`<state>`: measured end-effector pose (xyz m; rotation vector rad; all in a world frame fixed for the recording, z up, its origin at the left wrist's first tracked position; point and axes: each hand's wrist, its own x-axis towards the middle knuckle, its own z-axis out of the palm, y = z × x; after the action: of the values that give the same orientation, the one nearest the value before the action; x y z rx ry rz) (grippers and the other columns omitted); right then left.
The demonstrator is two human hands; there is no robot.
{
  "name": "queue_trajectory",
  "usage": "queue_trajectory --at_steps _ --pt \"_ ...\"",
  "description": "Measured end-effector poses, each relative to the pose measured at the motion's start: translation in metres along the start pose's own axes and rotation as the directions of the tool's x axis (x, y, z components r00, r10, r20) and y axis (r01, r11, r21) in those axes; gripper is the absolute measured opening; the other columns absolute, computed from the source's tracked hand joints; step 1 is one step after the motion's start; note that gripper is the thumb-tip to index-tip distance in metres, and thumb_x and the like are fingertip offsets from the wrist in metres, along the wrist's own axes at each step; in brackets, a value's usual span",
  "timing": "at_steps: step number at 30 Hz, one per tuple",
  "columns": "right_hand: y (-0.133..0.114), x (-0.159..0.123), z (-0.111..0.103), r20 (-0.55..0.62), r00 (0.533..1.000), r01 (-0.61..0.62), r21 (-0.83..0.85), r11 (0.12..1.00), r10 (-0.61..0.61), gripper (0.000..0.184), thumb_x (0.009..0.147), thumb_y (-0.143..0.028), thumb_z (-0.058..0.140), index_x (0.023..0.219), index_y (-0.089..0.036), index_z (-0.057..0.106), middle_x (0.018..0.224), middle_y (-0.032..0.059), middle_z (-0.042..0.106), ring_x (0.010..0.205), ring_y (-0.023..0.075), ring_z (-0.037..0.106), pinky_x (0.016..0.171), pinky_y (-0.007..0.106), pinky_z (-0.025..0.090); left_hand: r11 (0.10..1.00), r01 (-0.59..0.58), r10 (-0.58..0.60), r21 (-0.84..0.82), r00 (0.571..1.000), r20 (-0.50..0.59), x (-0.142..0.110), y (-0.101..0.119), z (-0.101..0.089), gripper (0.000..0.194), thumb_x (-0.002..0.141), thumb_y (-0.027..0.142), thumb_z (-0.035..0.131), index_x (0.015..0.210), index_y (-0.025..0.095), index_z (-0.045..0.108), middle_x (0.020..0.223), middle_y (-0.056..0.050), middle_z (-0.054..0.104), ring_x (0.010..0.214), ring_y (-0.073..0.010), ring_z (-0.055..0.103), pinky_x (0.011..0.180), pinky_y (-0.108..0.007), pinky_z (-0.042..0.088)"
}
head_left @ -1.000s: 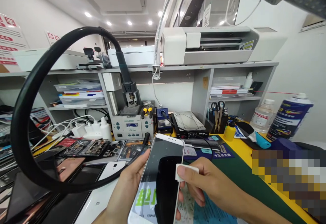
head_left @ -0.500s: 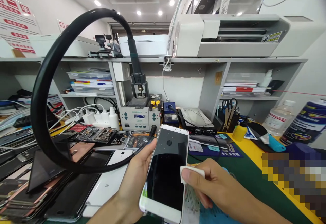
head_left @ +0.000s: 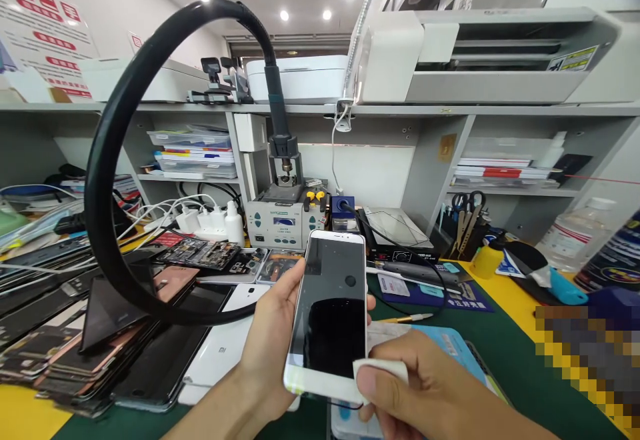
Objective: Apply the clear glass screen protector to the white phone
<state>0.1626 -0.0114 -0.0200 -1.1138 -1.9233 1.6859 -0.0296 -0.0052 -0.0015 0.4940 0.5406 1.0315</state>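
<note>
Phone (head_left: 330, 320) held up in the left hand, top end pointing away from the person

It is above the green surface (head_left: 530, 373), in the middle of the view, with its screen turned back toward the person. The long axis runs from the near bottom edge to the far top edge, leaning slightly to the right as it goes away. The top end, with its narrow earpiece slot, points toward the grey control box (head_left: 280, 227) at the back; the plain white bottom end points toward the person. Reflections split the screen into a grey upper part and a black patch lower down.

The left hand (head_left: 273, 337) has its fingers clamped on the phone: the thumb lies along the left edge, and fingertips show past the right edge. The right hand (head_left: 425, 387) has its thumb and fingers pinched together on a small white pad (head_left: 390, 368), at the phone's lower right corner; whether the pad touches the phone I cannot tell.

Below and to the right lies a flat, light blue item (head_left: 447, 343). Left of the left hand, a white phone (head_left: 220, 347) lies back side up, its far end also angled to the right.
</note>
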Motion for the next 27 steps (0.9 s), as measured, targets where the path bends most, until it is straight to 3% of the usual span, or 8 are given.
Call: queue_trajectory --at_steps 6,10,12,14,16,18,22,27 --pt "0.006 -0.002 0.004 0.025 0.999 0.031 -0.147 0.989 -0.027 0.067 0.087 -0.080 0.050 0.076 -0.017 0.066 0.061 -0.0009 0.050 0.056 0.0125 0.045 0.050 0.024 0.030 0.999 -0.045 0.045 -0.025 0.999 0.014 0.000 0.003 0.000 0.054 0.102 0.049 0.043 0.101 0.008 0.078 0.092 -0.015 0.078 0.075 -0.0222 0.071 0.072 -0.031 0.057" --pt "0.008 0.002 0.007 -0.042 0.975 0.193 -0.330 0.924 -0.218 0.057 0.096 -0.067 0.049 0.064 -0.020 0.048 0.059 -0.0037 0.037 0.055 0.0116 0.035 0.049 0.026 0.024 0.997 -0.056 0.058 -0.051 0.998 0.036 0.000 0.004 -0.001 0.058 0.102 0.052 0.040 0.099 0.008 0.077 0.091 -0.014 0.077 0.075 -0.0227 0.072 0.070 -0.031 0.057" --pt "0.011 0.005 0.009 -0.108 0.911 0.309 -0.463 0.831 -0.398 0.054 0.100 -0.055 0.052 0.060 -0.020 0.041 0.055 -0.0043 0.036 0.052 0.0107 0.035 0.049 0.027 0.024 0.996 -0.068 0.069 -0.056 0.998 0.015 0.000 0.004 -0.002 0.060 0.102 0.052 0.038 0.100 0.007 0.077 0.091 -0.015 0.077 0.074 -0.0231 0.073 0.069 -0.032 0.057" --pt "0.016 0.007 0.010 -0.127 0.804 0.400 -0.607 0.687 -0.581 0.052 0.101 -0.046 0.055 0.058 -0.020 0.043 0.052 -0.0041 0.039 0.049 0.0098 0.039 0.048 0.026 0.026 0.995 -0.078 0.076 -0.057 0.997 -0.025 0.000 0.005 -0.001 0.061 0.103 0.051 0.038 0.102 0.005 0.077 0.091 -0.016 0.078 0.074 -0.0237 0.073 0.068 -0.032 0.058" --pt "0.022 0.009 0.011 -0.111 0.702 0.425 -0.728 0.538 -0.703 0.049 0.102 -0.041 0.056 0.058 -0.020 0.048 0.050 -0.0030 0.045 0.046 0.0097 0.044 0.048 0.027 0.027 0.993 -0.090 0.087 -0.077 0.995 -0.045 0.000 0.005 0.001 0.060 0.103 0.051 0.037 0.105 0.005 0.076 0.091 -0.016 0.078 0.073 -0.0242 0.073 0.068 -0.033 0.058" --pt "0.026 0.011 0.012 -0.090 0.641 0.396 -0.812 0.429 -0.762 0.049 0.102 -0.037 0.056 0.057 -0.019 0.051 0.048 -0.0015 0.048 0.044 0.0102 0.048 0.047 0.028 0.028 0.989 -0.106 0.100 -0.106 0.993 -0.054 0.000 0.005 0.003 0.060 0.103 0.052 0.036 0.109 0.007 0.076 0.094 -0.015 0.078 0.077 -0.0246 0.074 0.069 -0.033 0.057" --pt "0.026 0.013 0.013 -0.060 0.594 0.336 -0.888 0.315 -0.802 0.053 0.103 -0.033 0.054 0.052 -0.019 0.051 0.044 -0.0007 0.048 0.039 0.0102 0.048 0.045 0.030 0.028 0.986 -0.122 0.118 -0.111 0.992 -0.042 0.000 0.003 0.004 0.067 0.103 0.057 0.034 0.104 0.006 0.076 0.094 -0.017 0.078 0.078 -0.0243 0.073 0.070 -0.031 0.056" --pt "0.025 0.014 0.015 -0.065 0.536 0.357 -0.886 0.296 -0.842 0.040 0.100 -0.026 0.062 0.060 -0.020 0.055 0.047 -0.0032 0.050 0.041 0.0096 0.049 0.046 0.028 0.031 0.978 -0.134 0.138 -0.160 0.990 0.016 0.001 -0.003 -0.002 0.069 0.102 0.060 0.035 0.105 0.006 0.077 0.086 -0.014 0.076 0.071 -0.0213 0.069 0.074 -0.033 0.055"
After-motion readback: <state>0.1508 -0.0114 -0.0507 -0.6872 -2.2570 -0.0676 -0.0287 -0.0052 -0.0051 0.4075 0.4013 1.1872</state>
